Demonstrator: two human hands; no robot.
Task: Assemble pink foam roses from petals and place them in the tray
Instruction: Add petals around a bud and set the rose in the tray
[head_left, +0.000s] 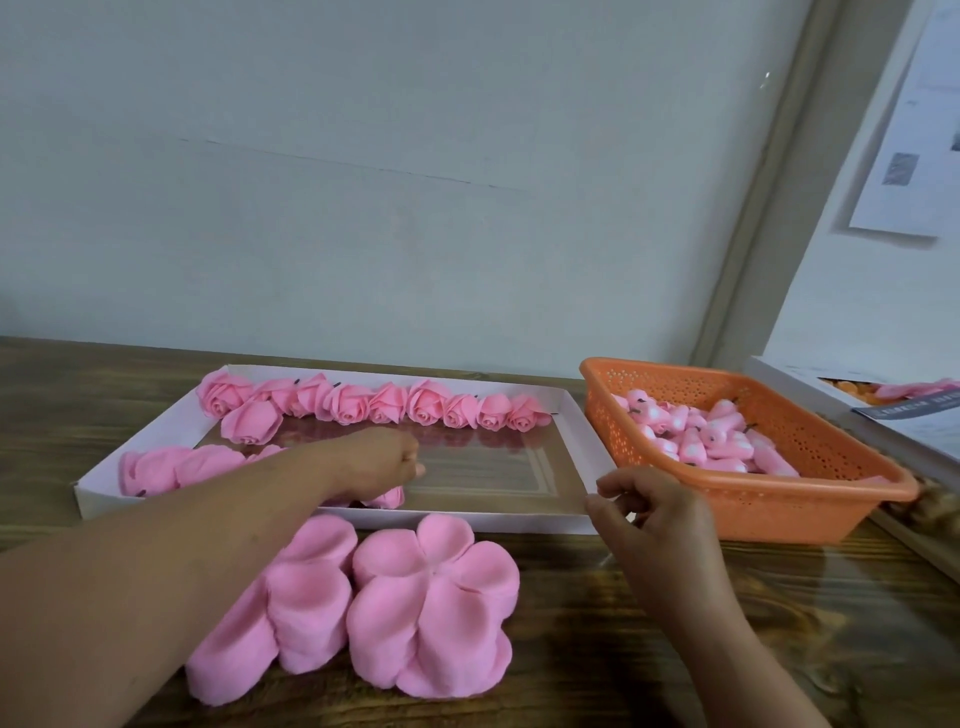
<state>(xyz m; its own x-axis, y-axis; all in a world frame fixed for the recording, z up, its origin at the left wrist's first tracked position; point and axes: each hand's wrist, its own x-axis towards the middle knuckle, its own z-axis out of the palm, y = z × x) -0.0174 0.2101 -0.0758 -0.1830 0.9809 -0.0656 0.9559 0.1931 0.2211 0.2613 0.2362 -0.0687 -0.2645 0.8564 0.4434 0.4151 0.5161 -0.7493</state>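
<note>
A pale grey wall rises behind a dark wooden worktop; a white tray with a glossy floor lies across the middle of it, and an orange perforated basket of pink-and-white bud cores stands just beside the tray's right end. A row of finished roses lines the tray's far wall; a second, shorter run lies along its near left side. The left hand reaches over the tray, its fingers curled downward onto a rose at the end of that near run; whether they grip it or have just let go cannot be told, since the hand hides most of it. The right hand hovers at the tray's near right corner, fingers loosely curled with nothing visible between them; whether it touches the rim is unclear. Two stacks of flat five-lobed petals sit on the worktop in front of the tray, well within reach.

The step in hand looks like placing a finished rose in the second row. The next move probably calls for the left hand to come away without knocking its neighbours, then for a fresh core from the basket and a petal piece peeled singly off a stack; the foam layers may cling together.
</note>
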